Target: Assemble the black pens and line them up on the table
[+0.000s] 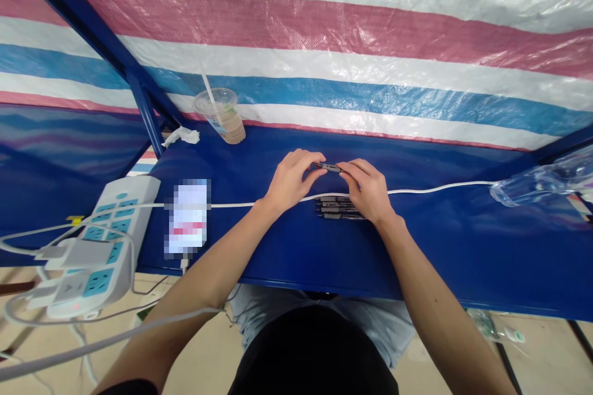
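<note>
A group of pens [341,216] lies nearest, at six o'clock from the held pen [330,167]. White cable [231,205] passes between. Left hand [291,179] pinches the held pen's nine-o'clock end, right hand [368,188] its three-o'clock end; light, well-aligned pinches seem best.

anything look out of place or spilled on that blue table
No spill shows. Two things look odd: a crumpled white tissue, perhaps litter, at the blue table's far left corner, and a loose white cable strung across the surface, cutting through the work area right beside the pens.
</note>
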Demonstrator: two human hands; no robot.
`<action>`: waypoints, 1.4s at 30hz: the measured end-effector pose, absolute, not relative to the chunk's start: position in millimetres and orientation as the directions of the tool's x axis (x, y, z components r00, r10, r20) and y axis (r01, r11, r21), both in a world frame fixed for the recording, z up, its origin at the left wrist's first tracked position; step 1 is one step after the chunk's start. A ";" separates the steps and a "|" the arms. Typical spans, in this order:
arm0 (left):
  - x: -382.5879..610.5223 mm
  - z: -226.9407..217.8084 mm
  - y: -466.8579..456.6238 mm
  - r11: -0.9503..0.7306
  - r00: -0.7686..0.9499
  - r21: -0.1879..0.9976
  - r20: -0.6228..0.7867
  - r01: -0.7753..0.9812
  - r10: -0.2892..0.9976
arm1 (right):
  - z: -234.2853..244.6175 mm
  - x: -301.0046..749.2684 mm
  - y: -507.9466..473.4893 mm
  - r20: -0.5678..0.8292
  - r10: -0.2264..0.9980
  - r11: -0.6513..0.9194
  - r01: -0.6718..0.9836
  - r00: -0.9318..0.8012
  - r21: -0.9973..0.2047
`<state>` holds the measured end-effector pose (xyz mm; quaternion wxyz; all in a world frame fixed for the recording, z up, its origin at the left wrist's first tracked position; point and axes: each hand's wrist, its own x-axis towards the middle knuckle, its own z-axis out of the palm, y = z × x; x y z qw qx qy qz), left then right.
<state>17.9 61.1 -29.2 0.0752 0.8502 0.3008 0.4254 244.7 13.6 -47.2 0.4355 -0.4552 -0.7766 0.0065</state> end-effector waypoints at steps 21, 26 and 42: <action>18.4 -27.5 60.7 -0.810 0.461 0.380 0.679 0.446 0.572 | -47.9 245.9 14.0 0.664 0.718 0.577 0.712 -0.208 -0.401; 18.3 -27.0 60.5 -0.820 0.460 0.377 0.690 0.430 0.558 | -48.1 246.2 14.1 0.672 0.710 0.590 0.699 -0.212 -0.403; 16.7 -23.7 60.6 -0.805 0.483 0.390 0.652 0.447 0.584 | -46.0 243.7 13.3 0.696 0.685 0.594 0.718 -0.216 -0.363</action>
